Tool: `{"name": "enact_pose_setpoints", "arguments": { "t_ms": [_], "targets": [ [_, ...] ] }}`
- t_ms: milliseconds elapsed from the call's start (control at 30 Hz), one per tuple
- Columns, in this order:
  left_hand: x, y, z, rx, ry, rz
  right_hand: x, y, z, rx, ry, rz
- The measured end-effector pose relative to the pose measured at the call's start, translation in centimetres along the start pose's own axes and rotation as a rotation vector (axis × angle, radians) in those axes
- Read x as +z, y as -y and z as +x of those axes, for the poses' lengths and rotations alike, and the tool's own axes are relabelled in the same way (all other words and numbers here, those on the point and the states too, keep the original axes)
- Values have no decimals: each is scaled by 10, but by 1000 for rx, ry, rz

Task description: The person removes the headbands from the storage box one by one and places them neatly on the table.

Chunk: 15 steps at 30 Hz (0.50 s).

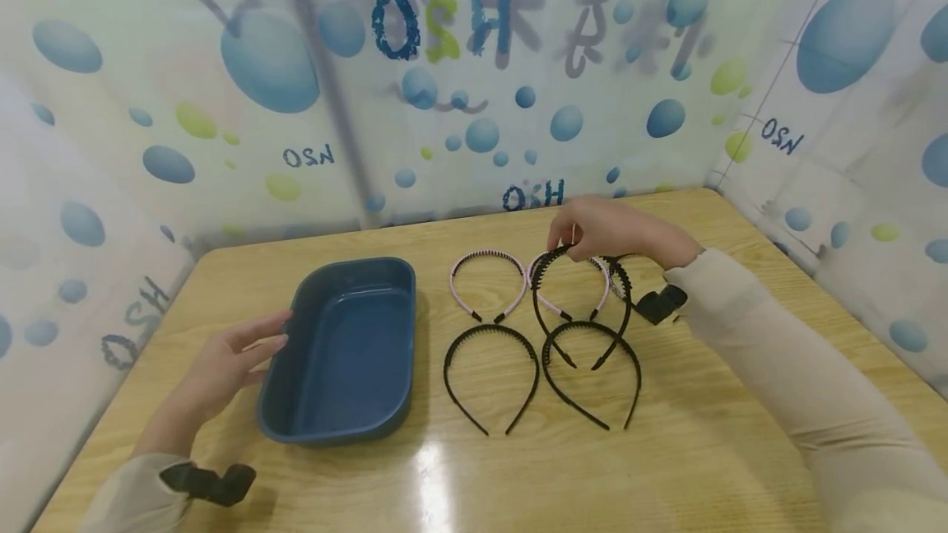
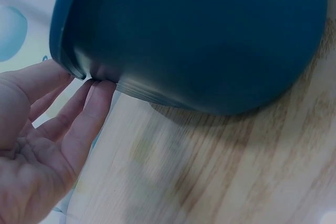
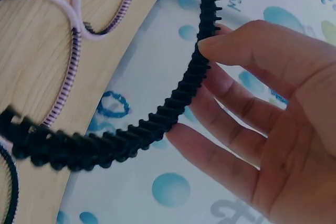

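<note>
My right hand (image 1: 566,238) pinches the top of a black toothed headband (image 1: 535,303) at the far side of the wooden table (image 1: 666,467). In the right wrist view its thumb and fingers (image 3: 231,45) close on that toothed band (image 3: 173,103), lifted above two pink headbands (image 3: 68,51). Those two pink headbands (image 1: 485,282) lie flat, with two plain black headbands (image 1: 489,368) in front of them. My left hand (image 1: 259,344) rests with straight fingers (image 2: 97,103) against the left rim of a dark blue tub (image 1: 348,352) (image 2: 210,40), which holds nothing.
Plastic sheeting printed with blue and green bubbles (image 1: 474,89) walls the table on three sides. Bare wood lies along the near edge and right of the headbands. A glare spot (image 1: 437,467) sits in front of the tub.
</note>
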State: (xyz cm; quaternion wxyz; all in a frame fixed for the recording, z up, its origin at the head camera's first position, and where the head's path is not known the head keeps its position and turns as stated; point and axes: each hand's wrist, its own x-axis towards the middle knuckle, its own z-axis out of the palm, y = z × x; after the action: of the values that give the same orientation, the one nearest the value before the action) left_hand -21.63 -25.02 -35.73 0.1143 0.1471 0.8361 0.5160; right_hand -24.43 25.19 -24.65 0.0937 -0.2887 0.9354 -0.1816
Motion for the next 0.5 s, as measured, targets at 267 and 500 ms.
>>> {"name": "enact_pose_setpoints", "arguments": {
  "t_ms": [267,500],
  "targets": [
    [2,1,1,13,-1,-27,0,-22,-13,-6,47,23],
    [3,1,1,17,1,-23,2,-40,-24,14,92,82]
  ]
}}
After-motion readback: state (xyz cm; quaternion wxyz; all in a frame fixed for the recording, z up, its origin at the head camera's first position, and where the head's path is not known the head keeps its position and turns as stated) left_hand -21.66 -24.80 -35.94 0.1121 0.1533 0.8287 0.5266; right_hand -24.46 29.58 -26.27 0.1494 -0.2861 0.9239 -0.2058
